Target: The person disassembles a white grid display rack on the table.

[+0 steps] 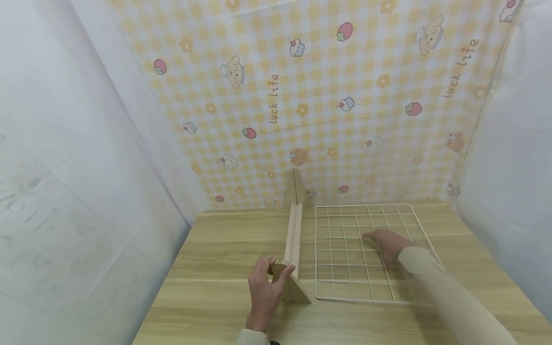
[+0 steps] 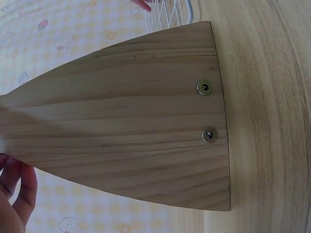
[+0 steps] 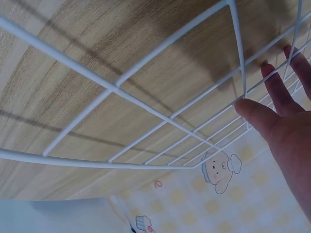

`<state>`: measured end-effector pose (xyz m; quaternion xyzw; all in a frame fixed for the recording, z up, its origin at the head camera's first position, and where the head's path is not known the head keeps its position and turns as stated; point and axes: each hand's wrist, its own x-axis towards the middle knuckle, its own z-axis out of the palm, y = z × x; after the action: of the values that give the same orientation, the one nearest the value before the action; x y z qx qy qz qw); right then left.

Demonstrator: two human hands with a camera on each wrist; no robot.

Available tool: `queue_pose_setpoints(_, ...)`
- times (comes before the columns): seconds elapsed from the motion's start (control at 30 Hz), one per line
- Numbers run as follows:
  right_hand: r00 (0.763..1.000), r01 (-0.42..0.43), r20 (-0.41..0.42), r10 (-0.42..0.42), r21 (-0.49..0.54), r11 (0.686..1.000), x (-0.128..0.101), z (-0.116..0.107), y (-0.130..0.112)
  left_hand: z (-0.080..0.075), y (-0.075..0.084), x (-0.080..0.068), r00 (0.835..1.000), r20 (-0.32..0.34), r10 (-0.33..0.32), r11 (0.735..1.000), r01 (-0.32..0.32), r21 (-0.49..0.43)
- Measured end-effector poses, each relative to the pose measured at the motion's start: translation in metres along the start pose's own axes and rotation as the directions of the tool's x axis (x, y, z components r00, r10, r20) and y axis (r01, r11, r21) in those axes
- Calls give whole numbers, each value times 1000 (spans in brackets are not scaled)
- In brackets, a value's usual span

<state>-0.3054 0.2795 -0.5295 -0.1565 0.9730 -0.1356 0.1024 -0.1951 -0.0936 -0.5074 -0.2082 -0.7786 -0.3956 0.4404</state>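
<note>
In the head view, my left hand [image 1: 265, 291] grips the narrow top of an upright wooden end panel [image 2: 116, 121], thumb on one side and fingers on the other. Two bolts [image 2: 205, 87] show near the panel's straight base, which stands on the table. A long wooden rail [image 1: 294, 235] runs from it to a matching far panel [image 1: 295, 189] by the wall. To the right of this stand, my right hand [image 1: 390, 245] holds a white wire grid [image 1: 362, 301], its thumb against a wire and fingertips reaching among the bars. The grid's shadow falls on the wood beneath.
The wood-grain table [image 1: 220, 254] reaches back to a yellow checked cloth [image 1: 319, 129] with cartoon prints. White sheets hang on the left [image 1: 99, 191] and right [image 1: 509, 158]. The far panel stands close to the cloth.
</note>
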Motion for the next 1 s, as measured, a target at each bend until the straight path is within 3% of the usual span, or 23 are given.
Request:
queue_pose_setpoints(0.3, 999, -46, -29, 45, -8, 999, -3, 2, 1, 0, 3, 0, 1000, -2, 14, 1000, -14, -5)
queue_pose_setpoints(0.5, 999, 9, -45, -9, -9, 1000, -7, 1, 2, -2, 5, 0, 1000, -19, -5, 1000, 5, 5)
queue_pose_setpoints(0.8, 998, 22, -66, -19, 47, 999, -12, 5, -2, -3, 3, -3, 999, -28, -21, 1000, 20, -8)
queue_pose_setpoints(1.0, 996, 15, -85, -4, 129, 992, -17, 4, -10, -12, -1, -5, 999, 34, -37, 998, 38, -42)
